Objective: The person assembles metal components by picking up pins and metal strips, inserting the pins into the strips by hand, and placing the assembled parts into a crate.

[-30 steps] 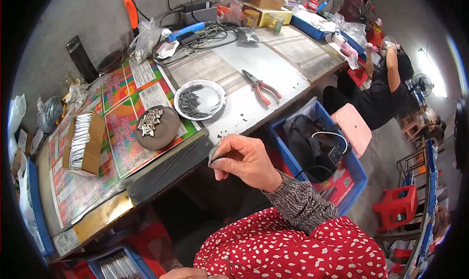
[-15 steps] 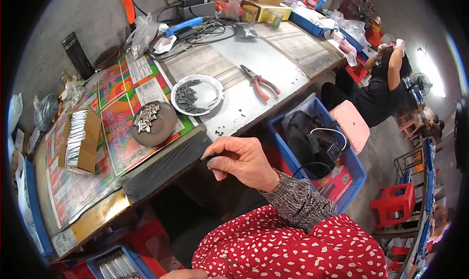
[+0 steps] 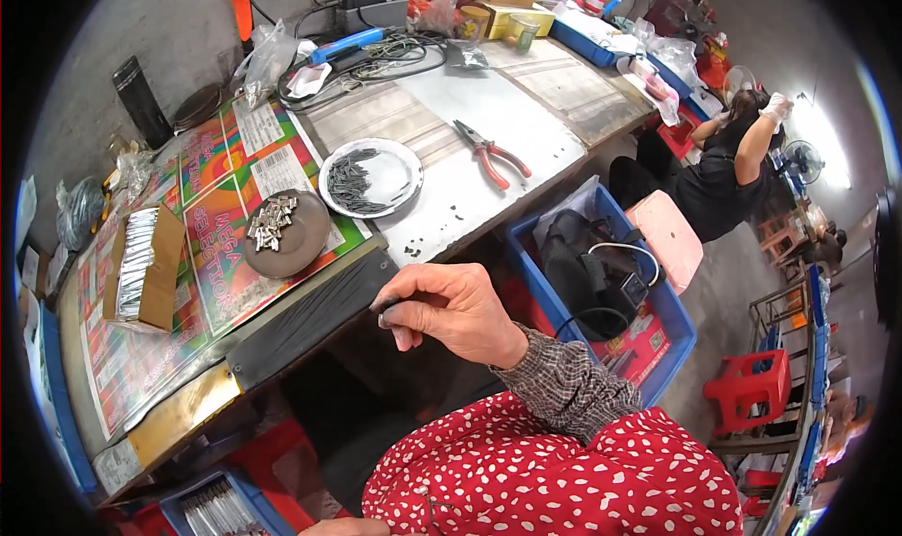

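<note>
My right hand (image 3: pixel 453 315) hovers just off the table's front edge, thumb and forefinger pinched together. A small dark bit with a silvery glint shows at the fingertips, too small to name. Only the back of my left hand (image 3: pixel 344 528) shows at the lower edge of the view; its fingers are hidden. On the table, closest to my right hand, a brown round dish (image 3: pixel 305 246) holds a heap of short silvery metal pieces. Beside it a white plate (image 3: pixel 407 156) carries many thin dark grey pieces. Red-handled pliers (image 3: pixel 492 157) lie with jaws parted to the right of the plate.
A cardboard box (image 3: pixel 162 271) of silvery strips stands left on a colourful printed sheet. Below the table sits a blue crate (image 3: pixel 669 361) with a black bag; another blue bin (image 3: pixel 178 517) holds slim silvery items. A co-worker in black (image 3: pixel 723 193) sits at the right.
The whole view has shifted slightly left. My right hand stays pinched, its fingertips turned a little, with a silvery glint now showing. The co-worker's raised hands have moved apart.
</note>
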### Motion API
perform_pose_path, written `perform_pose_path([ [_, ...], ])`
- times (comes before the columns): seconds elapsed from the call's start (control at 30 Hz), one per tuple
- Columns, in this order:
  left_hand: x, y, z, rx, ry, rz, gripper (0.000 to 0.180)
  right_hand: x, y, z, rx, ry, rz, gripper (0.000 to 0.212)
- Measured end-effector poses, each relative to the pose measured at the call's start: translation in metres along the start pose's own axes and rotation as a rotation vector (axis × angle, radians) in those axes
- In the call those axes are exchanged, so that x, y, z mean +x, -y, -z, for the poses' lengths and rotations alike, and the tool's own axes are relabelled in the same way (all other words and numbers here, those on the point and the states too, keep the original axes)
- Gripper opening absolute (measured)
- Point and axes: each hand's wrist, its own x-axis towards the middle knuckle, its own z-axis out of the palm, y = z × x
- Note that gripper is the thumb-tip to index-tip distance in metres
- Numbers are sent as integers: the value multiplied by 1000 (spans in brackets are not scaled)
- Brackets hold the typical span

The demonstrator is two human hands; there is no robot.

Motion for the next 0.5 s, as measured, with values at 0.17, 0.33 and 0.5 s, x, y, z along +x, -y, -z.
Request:
perform_pose_path([
  [0.17, 1, 1, 1, -13, 12, -7, 34, 0, 3, -1, -6, 5, -21, 9],
  [0.33, 4, 0, 3, -5, 51, 4, 33, 0, 0, 0, 10, 0, -24, 8],
  [0.5, 3, 3, 5, -31, 79, -28, 32, -1, 2, 0, -1, 1, -16, 8],
])
